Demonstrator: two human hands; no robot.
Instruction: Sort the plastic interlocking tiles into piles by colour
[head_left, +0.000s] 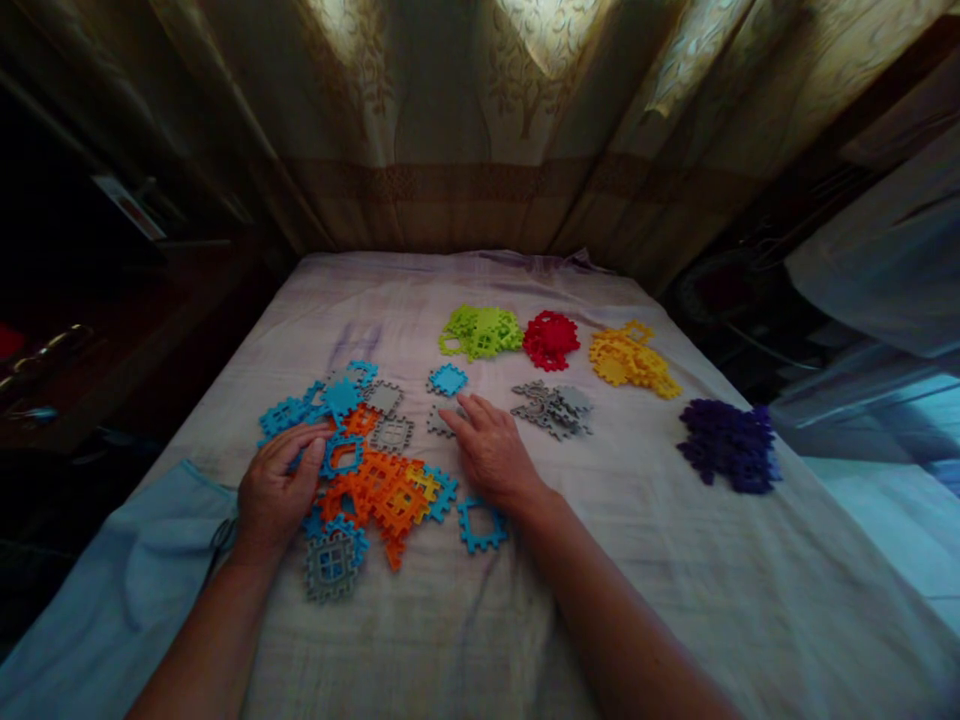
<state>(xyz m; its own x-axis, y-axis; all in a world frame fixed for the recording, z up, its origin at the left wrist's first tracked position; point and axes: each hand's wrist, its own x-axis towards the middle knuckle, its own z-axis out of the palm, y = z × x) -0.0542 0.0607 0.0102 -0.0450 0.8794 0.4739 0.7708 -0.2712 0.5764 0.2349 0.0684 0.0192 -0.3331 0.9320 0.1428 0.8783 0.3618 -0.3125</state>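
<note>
My left hand (279,490) rests at the left edge of a mixed pile, its fingers bent loosely over blue tiles, the thumb apart from them. Orange notched interlocking tiles (382,485) make up the middle of this pile, with blue tiles (343,397) around them and a small yellow piece (421,482). My right hand (491,450) has its fingertips on a grey interlocking tile (438,421), partly hidden under them. Just beyond lies a blue tile (448,379). A blue square frame (481,526) lies below my right wrist. A grey window tile (330,567) sits at the pile's near end.
Single-colour piles lie farther off on the sheet-covered surface (600,600): green (484,332), red (551,340), yellow (634,357), grey (555,408) and dark purple (727,445). A light blue cloth (135,560) hangs at the left edge. Curtains (450,130) close off the back.
</note>
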